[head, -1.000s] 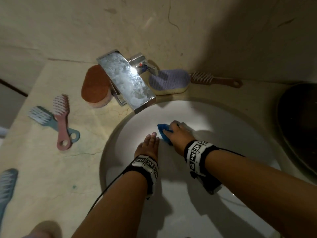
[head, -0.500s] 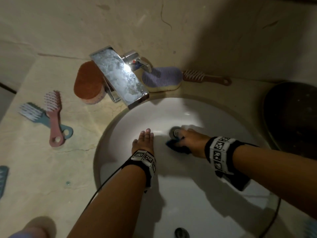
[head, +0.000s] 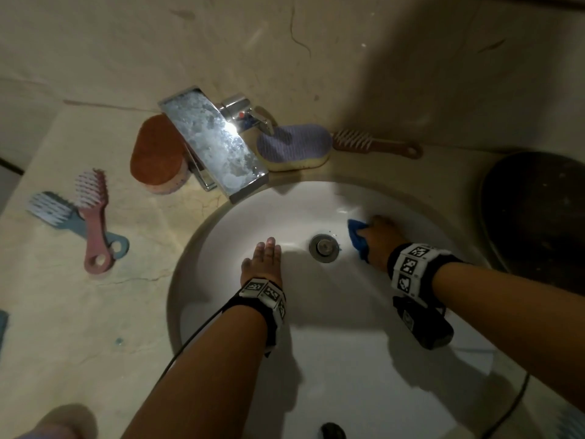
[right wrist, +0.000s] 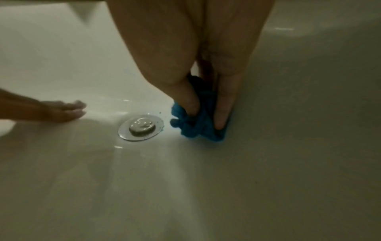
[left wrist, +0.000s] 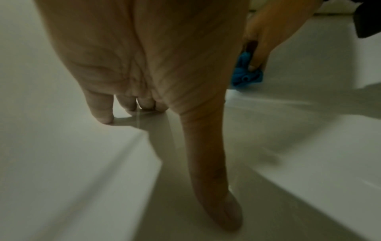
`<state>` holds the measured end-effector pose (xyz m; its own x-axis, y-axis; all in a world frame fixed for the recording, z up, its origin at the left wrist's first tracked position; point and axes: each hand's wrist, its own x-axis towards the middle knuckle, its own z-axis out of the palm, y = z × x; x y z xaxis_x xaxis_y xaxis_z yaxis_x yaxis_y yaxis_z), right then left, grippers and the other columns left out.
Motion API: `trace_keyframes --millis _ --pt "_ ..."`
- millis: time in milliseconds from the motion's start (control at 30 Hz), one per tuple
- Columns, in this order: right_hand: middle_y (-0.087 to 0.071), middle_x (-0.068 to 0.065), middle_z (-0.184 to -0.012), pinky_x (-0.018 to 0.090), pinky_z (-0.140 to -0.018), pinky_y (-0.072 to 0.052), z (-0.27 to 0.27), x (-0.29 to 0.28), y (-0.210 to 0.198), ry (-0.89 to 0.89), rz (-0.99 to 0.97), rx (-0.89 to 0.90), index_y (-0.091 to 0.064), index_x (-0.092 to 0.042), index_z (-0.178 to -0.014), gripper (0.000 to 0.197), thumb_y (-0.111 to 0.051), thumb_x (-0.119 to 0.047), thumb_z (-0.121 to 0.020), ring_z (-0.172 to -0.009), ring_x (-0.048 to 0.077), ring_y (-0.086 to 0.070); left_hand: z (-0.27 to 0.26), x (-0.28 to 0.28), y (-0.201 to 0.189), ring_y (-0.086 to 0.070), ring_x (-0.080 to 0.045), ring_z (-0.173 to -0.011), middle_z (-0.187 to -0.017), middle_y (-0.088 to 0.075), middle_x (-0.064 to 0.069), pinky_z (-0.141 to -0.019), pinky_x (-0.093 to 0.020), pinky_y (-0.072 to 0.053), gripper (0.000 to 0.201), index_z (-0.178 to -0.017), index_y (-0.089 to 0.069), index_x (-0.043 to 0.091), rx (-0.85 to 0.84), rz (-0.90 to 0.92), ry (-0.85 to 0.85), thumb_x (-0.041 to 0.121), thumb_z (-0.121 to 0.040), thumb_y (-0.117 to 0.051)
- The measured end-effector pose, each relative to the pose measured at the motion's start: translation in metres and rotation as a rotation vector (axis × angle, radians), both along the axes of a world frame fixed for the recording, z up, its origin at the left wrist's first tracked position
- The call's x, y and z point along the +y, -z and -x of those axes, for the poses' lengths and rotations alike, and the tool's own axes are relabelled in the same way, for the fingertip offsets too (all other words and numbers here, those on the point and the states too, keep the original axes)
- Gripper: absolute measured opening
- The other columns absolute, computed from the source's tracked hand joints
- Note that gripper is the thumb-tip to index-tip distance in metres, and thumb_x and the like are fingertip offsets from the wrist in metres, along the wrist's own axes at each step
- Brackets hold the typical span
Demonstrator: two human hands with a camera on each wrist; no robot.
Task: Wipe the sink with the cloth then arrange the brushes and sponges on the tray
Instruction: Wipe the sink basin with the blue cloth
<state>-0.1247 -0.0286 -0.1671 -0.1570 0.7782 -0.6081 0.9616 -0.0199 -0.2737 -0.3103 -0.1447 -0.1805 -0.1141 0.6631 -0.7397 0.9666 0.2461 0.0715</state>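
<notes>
My right hand (head: pixel 378 237) grips a bunched blue cloth (head: pixel 357 236) (right wrist: pixel 198 125) and presses it on the white sink (head: pixel 316 359) just right of the metal drain (head: pixel 323 247) (right wrist: pixel 141 127). Left of the drain, my left hand (head: pixel 262 264) (left wrist: pixel 144 81) rests flat on the basin with straight fingers. On the counter lie an orange sponge (head: pixel 156 158), a purple sponge (head: pixel 292 147), a brown brush (head: pixel 373 144), a pink brush (head: pixel 93 217) and a blue brush (head: pixel 63 218). The cloth (left wrist: pixel 246 73) also shows in the left wrist view.
A chrome faucet (head: pixel 215 150) juts over the sink's back rim. A dark round tray (head: pixel 538 223) sits at the right of the sink. Another blue object (head: pixel 2 327) shows at the far left edge. The beige counter (head: pixel 79 312) stretches left.
My right hand has swept the cloth from left of the drain, over it, to its right side. My left hand has stayed resting on the basin.
</notes>
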Motion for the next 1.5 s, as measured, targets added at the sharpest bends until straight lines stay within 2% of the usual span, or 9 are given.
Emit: trace_keyframes --millis 100,233,367,467,633,767,867,1067,1500 --pt "-0.048 0.016 -0.082 0.025 -0.056 -0.043 0.005 -0.004 0.015 0.157 0.026 -0.003 -0.047 0.001 -0.077 0.025 -0.037 -0.013 -0.095 -0.064 0.027 -0.059 0.001 0.001 0.000 0.011 -0.021 -0.147 -0.157 0.021 -0.002 -0.119 -0.038 -0.010 0.068 -0.150 0.012 0.014 -0.013 0.001 0.001 0.016 -0.100 -0.034" --pt "-0.042 0.013 -0.106 0.038 -0.082 -0.043 0.022 -0.017 0.037 0.097 -0.072 0.070 -0.044 -0.009 -0.109 0.025 -0.038 -0.030 -0.096 -0.096 0.032 -0.054 0.001 0.001 0.000 0.012 -0.021 -0.147 -0.157 0.023 -0.002 -0.120 -0.038 -0.008 0.075 -0.150 0.013 0.014 -0.024 0.003 0.000 0.017 -0.098 -0.041" --pt "-0.049 0.014 -0.090 0.033 -0.072 -0.038 0.021 -0.017 0.024 -0.054 -0.048 0.098 -0.049 -0.008 -0.084 0.017 -0.052 -0.023 -0.092 -0.079 0.021 -0.048 0.001 0.000 -0.001 0.012 -0.021 -0.147 -0.156 0.023 -0.002 -0.120 -0.039 -0.008 0.079 -0.149 0.014 0.014 -0.018 -0.001 0.003 0.016 -0.096 -0.044" --pt "-0.048 0.016 -0.119 0.032 -0.078 -0.034 0.007 -0.006 0.025 -0.159 -0.116 -0.007 -0.052 -0.008 -0.120 0.031 -0.054 -0.013 -0.089 -0.098 0.026 -0.050 0.001 0.001 0.001 0.012 -0.021 -0.147 -0.157 0.023 -0.002 -0.120 -0.039 -0.009 0.074 -0.149 0.013 0.014 -0.016 -0.003 0.001 0.017 -0.098 -0.040" --pt "-0.046 0.018 -0.114 0.039 -0.087 -0.043 0.022 -0.008 0.030 -0.244 -0.195 0.003 -0.043 -0.010 -0.104 0.032 -0.043 -0.041 -0.095 -0.098 0.033 -0.054 0.000 0.003 0.004 0.012 -0.021 -0.147 -0.156 0.024 -0.001 -0.120 -0.039 -0.009 0.078 -0.149 0.014 0.014 -0.009 0.009 -0.002 0.018 -0.097 -0.044" --pt "-0.037 0.013 -0.125 0.037 -0.089 -0.039 0.028 -0.014 0.026 -0.334 -0.090 -0.002 -0.050 -0.018 -0.110 0.018 -0.050 -0.026 -0.093 -0.106 0.030 -0.047 0.000 0.002 0.003 0.012 -0.021 -0.147 -0.156 0.024 -0.001 -0.120 -0.039 -0.009 0.083 -0.149 0.014 0.015 -0.004 0.004 0.002 0.017 -0.095 -0.049" --pt "-0.040 0.016 -0.132 0.036 -0.092 -0.039 0.023 -0.008 0.016 -0.305 -0.096 -0.059 -0.051 -0.020 -0.130 0.043 -0.053 -0.010 -0.088 -0.117 0.033 -0.045 0.001 0.002 0.001 0.012 -0.021 -0.147 -0.156 0.024 -0.002 -0.120 -0.039 -0.009 0.082 -0.149 0.014 0.014 -0.005 0.003 0.008 0.017 -0.095 -0.048" --pt "-0.049 0.018 -0.119 0.033 -0.090 -0.042 0.010 -0.022 0.013 -0.212 -0.052 -0.206 -0.047 -0.016 -0.110 0.025 -0.057 -0.016 -0.087 -0.119 0.034 -0.050 0.000 0.002 -0.002 0.012 -0.021 -0.147 -0.157 0.022 -0.002 -0.120 -0.040 -0.009 0.076 -0.150 0.013 0.014 -0.028 0.004 -0.005 0.018 -0.097 -0.042" --pt "-0.057 0.019 -0.108 0.031 -0.083 -0.044 0.030 -0.017 0.017 -0.123 -0.132 0.066 -0.061 -0.002 -0.094 0.018 -0.064 -0.003 -0.076 -0.106 0.035 -0.057 0.000 0.003 0.000 0.013 -0.022 -0.146 -0.156 0.023 -0.002 -0.120 -0.041 -0.006 0.080 -0.150 0.013 0.014 -0.035 -0.003 0.000 0.016 -0.095 -0.046"
